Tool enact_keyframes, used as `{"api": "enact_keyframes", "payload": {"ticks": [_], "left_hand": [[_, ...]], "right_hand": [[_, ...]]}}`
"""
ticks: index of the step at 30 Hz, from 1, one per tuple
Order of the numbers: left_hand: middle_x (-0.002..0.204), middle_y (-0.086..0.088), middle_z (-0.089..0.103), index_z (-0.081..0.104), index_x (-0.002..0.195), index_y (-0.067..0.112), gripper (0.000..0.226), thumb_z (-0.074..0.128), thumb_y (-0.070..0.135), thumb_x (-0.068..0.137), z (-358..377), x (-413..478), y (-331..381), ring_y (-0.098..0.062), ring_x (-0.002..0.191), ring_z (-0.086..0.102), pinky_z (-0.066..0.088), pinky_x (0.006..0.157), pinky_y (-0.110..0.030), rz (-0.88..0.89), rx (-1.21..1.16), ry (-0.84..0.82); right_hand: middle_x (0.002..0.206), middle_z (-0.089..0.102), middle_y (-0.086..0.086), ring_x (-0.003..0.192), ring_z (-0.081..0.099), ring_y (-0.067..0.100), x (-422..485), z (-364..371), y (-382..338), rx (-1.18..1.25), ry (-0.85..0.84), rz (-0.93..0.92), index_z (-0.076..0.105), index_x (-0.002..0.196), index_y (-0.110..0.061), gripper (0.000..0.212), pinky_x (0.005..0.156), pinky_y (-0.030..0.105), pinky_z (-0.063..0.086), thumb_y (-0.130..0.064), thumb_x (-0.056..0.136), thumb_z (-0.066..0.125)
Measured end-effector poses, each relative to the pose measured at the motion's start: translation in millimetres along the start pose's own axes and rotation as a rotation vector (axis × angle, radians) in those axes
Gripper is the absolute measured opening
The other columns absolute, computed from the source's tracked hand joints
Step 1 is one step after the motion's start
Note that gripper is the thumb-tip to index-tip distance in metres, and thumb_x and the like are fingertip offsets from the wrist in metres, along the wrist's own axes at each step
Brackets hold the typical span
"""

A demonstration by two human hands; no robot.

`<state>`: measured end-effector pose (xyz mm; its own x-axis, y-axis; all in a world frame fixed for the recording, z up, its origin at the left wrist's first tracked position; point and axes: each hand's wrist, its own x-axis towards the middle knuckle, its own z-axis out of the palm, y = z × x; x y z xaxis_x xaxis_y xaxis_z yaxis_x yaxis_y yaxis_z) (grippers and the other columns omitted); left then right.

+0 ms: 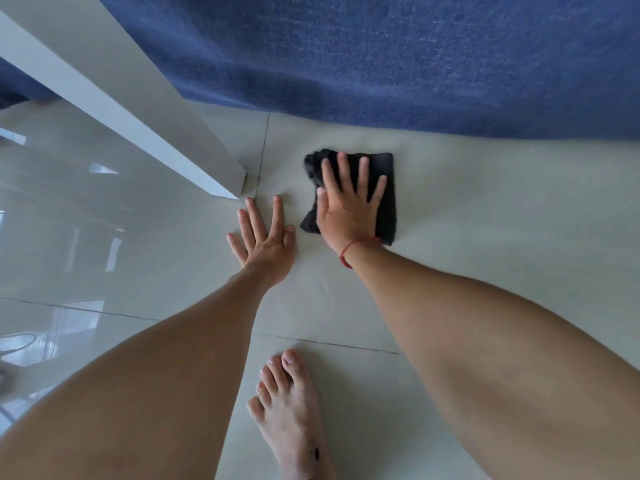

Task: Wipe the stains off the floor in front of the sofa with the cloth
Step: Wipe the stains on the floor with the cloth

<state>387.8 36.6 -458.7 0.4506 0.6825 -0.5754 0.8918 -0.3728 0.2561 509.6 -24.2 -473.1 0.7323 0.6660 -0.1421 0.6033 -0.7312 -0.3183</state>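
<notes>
A black cloth (386,188) lies flat on the pale glossy tiled floor (485,220), just in front of the blue sofa (398,57). My right hand (348,206) presses down on the cloth with its fingers spread; a red string circles its wrist. My left hand (265,237) rests flat on the bare tile to the left of the cloth, fingers apart, holding nothing. I see no clear stain on the tiles around the cloth.
A white table leg (194,157) slants down to the floor just left of my left hand's fingertips. My bare foot (291,414) stands on the tile between my forearms. Dark grout lines (263,154) cross the floor.
</notes>
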Motion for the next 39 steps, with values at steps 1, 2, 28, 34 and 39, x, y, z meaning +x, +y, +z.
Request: {"api": "enact_keyframes", "payload": {"ticks": [1, 2, 28, 34, 39], "left_hand": [[0.157, 0.003, -0.034, -0.014, 0.149, 0.046, 0.057, 0.016, 0.042, 0.101, -1, 0, 1, -0.017, 0.144, -0.031, -0.021, 0.113, -0.046, -0.005, -0.005, -0.003], [0.157, 0.003, -0.034, -0.014, 0.149, 0.046, 0.058, 0.016, 0.042, 0.101, -1, 0, 1, -0.016, 0.144, -0.031, -0.020, 0.113, -0.046, -0.008, -0.008, -0.006], [0.161, 0.000, -0.023, -0.005, 0.152, 0.043, 0.059, 0.021, 0.035, 0.100, -2, -3, 6, -0.019, 0.149, -0.020, -0.012, 0.117, -0.047, -0.037, 0.002, 0.059], [0.130, -0.015, 0.045, 0.052, 0.125, 0.008, 0.039, 0.039, 0.032, 0.097, -4, -9, 75, -0.031, 0.121, 0.043, 0.034, 0.099, -0.041, 0.069, -0.177, 0.331], [0.129, -0.017, 0.049, 0.044, 0.129, -0.001, 0.069, 0.059, 0.052, 0.086, -1, 1, 122, -0.032, 0.126, 0.043, 0.037, 0.102, -0.041, -0.010, -0.231, 0.099]], "right_hand": [[0.161, 0.020, -0.002, 0.149, 0.009, 0.033, -3, 2, -3, -0.002, -0.038, -0.055, 0.028, 0.149, -0.029, 0.051, 0.115, 0.061, -0.002, -0.037, 0.099, 0.032], [0.161, 0.019, -0.003, 0.149, 0.008, 0.032, -7, 3, -2, -0.010, -0.065, -0.110, 0.027, 0.149, -0.029, 0.051, 0.115, 0.060, -0.002, -0.037, 0.099, 0.031], [0.162, 0.011, -0.007, 0.150, 0.002, 0.024, -39, -21, 55, 0.054, -0.106, -0.029, 0.019, 0.151, -0.027, 0.053, 0.119, 0.052, -0.005, -0.040, 0.101, 0.028], [0.150, 0.036, 0.015, 0.137, 0.035, 0.032, -43, -46, 75, 0.273, 0.161, 0.364, 0.039, 0.141, -0.008, 0.059, 0.106, 0.042, 0.033, -0.037, 0.091, 0.052], [0.124, 0.054, 0.017, 0.115, 0.053, 0.035, -23, -67, 83, 0.384, -0.006, 0.572, 0.046, 0.120, -0.003, 0.063, 0.093, 0.042, 0.047, -0.044, 0.078, 0.071]]}}
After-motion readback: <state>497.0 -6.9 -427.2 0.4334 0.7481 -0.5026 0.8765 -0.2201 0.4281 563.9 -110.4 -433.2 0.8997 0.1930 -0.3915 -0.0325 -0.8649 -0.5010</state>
